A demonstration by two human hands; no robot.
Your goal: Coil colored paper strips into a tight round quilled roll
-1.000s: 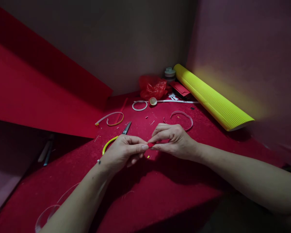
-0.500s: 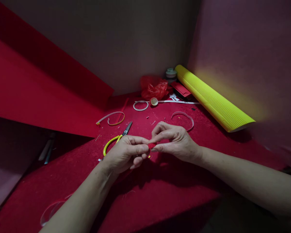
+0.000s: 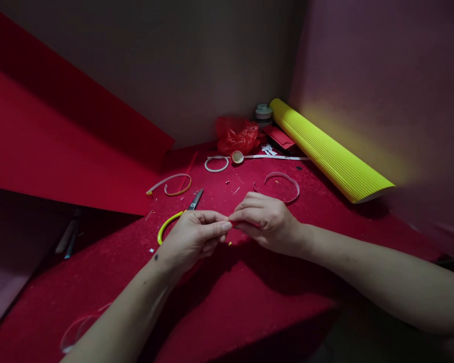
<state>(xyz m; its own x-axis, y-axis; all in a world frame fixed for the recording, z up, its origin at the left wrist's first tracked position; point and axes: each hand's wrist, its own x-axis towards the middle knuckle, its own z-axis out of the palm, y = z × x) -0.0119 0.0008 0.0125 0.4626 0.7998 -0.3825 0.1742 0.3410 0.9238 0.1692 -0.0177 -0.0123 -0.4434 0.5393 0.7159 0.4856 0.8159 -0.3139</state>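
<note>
Where the two hands meet above the red bench (image 3: 249, 312), a small red piece (image 3: 231, 223) is pinched between fingertips, though it is largely hidden and its shape cannot be made out. The left hand (image 3: 191, 237) is closed on it with thumb and forefinger; the right hand (image 3: 265, 222) is closed on its other side, fingers curled. Just behind the left hand, yellow-handled scissors (image 3: 174, 222) are laid on the bench, blades pointed away. Farther back, a curved white strip (image 3: 170, 182) is seen to the left and another curved strip (image 3: 280, 182) beyond the right hand. A white ring (image 3: 217, 163) and a small round cap (image 3: 237, 157) lie near a crumpled red bag (image 3: 237, 135). A yellow corrugated roll (image 3: 325, 148) is propped along the right wall, and a red sheet (image 3: 60, 141) is leaned at the left.
</note>
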